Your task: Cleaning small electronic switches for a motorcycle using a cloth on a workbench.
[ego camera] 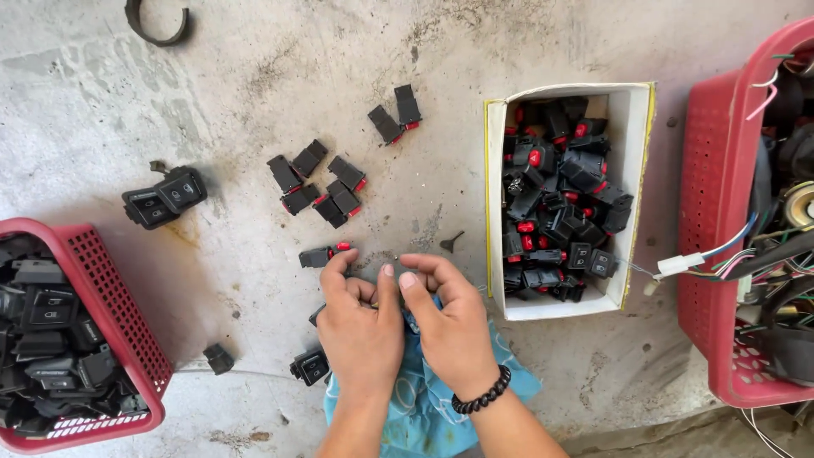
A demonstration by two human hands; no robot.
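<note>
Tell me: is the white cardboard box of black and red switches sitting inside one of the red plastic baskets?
No: the white cardboard box stands on the bare concrete floor, apart from both red plastic baskets.

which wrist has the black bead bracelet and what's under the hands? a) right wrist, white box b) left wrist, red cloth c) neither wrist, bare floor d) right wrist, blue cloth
d: the black bead bracelet circles the wrist of the right hand, and both it and the left hand work over a blue cloth lying on the concrete floor.
</note>
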